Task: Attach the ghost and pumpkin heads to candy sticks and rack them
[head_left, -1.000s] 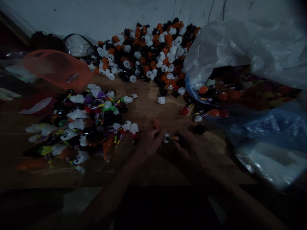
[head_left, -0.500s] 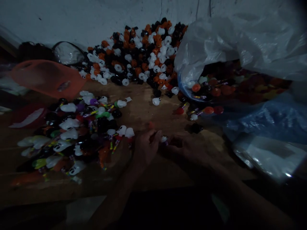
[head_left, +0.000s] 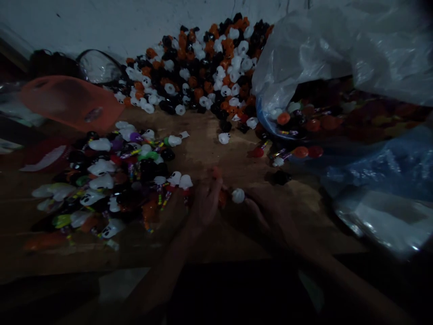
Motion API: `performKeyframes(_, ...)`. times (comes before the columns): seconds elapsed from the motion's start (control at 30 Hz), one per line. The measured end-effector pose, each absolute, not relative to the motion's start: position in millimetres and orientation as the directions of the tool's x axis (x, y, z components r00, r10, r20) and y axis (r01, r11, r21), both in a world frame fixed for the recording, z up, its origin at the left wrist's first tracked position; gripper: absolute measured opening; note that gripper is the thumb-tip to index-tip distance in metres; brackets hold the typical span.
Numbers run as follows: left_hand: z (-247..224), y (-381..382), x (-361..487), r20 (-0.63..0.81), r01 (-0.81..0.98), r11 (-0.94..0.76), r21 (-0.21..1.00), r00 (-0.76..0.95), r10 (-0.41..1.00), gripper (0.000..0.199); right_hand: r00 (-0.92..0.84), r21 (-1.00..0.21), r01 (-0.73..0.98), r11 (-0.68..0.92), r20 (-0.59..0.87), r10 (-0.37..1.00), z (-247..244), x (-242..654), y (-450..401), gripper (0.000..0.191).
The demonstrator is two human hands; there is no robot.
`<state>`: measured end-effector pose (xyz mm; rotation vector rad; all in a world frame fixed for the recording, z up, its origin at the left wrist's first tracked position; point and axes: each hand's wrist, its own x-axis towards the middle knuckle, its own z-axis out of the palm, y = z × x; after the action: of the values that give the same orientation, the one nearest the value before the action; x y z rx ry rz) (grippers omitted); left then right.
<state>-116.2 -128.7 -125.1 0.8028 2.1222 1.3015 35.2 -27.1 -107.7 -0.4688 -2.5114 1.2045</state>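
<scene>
Low over the wooden table, my two hands face each other in dim light. My right hand [head_left: 270,210] has its fingers closed together, with a small white ribbed ball-shaped piece [head_left: 238,195] at their tips. Just left of that, my left hand [head_left: 204,205] is curled, and a small orange piece [head_left: 222,198] shows at the inner side of its fingers. Another orange piece [head_left: 216,172] lies by its fingertips. Beside my left wrist are white ghost-faced toys [head_left: 174,178] with candy-filled tubes. Shadow hides much of both hands' fingers.
A big heap of white, orange and black pieces [head_left: 199,67] rests against the wall. Mixed toys [head_left: 101,183] cover the left side, near an orange bag [head_left: 71,101]. At right stands a plastic bag [head_left: 304,49] with more toys; a few lie before it.
The white piece has turned so its ribbed round side shows, and my hands are slightly farther apart. An orange piece now shows by my left hand. The view has shifted slightly.
</scene>
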Motion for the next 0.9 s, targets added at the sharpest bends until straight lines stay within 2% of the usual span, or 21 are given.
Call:
performKeyframes(0.17,-109.3,-133.7,-113.3,-0.050,0.260,0.265,0.928,-0.620,0.783,0.034,-0.892,-0.846,0.139,0.515,0.119,0.436,-99.5,38.4,-27.1,0.030)
performKeyframes(0.3,-106.5,-137.6,-107.6,-0.073,0.305,0.298,0.905,-0.577,0.814,0.021,-0.887,-0.833,0.166,0.528,0.108,0.449,-103.4,40.5,-27.4,0.027)
performKeyframes(0.4,-108.6,-137.3,-104.4,-0.077,0.386,0.348,0.854,-0.569,0.819,0.018,-0.900,-0.772,0.157,0.616,0.145,0.411,-114.3,41.1,-23.8,0.028)
performKeyframes(0.6,-110.9,-132.6,-103.5,0.000,0.475,0.275,0.836,-0.501,0.866,0.017,-0.947,-0.553,0.199,0.809,0.104,0.304,-122.3,43.3,-11.0,0.030)
performKeyframes(0.67,-114.8,-131.2,-102.7,-0.002,0.435,0.264,0.861,-0.516,0.856,0.015,-0.939,-0.529,0.219,0.820,0.114,0.324,-119.0,42.3,-12.3,0.026)
performKeyframes(0.73,-121.0,-130.2,-100.2,-0.001,0.355,0.257,0.899,-0.585,0.811,0.012,-0.902,-0.557,0.251,0.792,0.162,0.400,-115.8,39.7,-18.1,0.022)
performKeyframes(0.8,-127.8,-129.9,-96.0,-0.013,0.238,0.240,0.941,-0.683,0.730,0.010,-0.838,-0.616,0.287,0.733,0.209,0.503,-114.6,36.4,-26.3,0.019)
performKeyframes(0.9,-133.3,-131.3,-89.6,-0.145,0.010,0.231,0.973,-0.750,0.645,0.017,-0.783,-0.722,0.295,0.626,0.193,0.592,-116.0,34.1,-35.2,0.020)
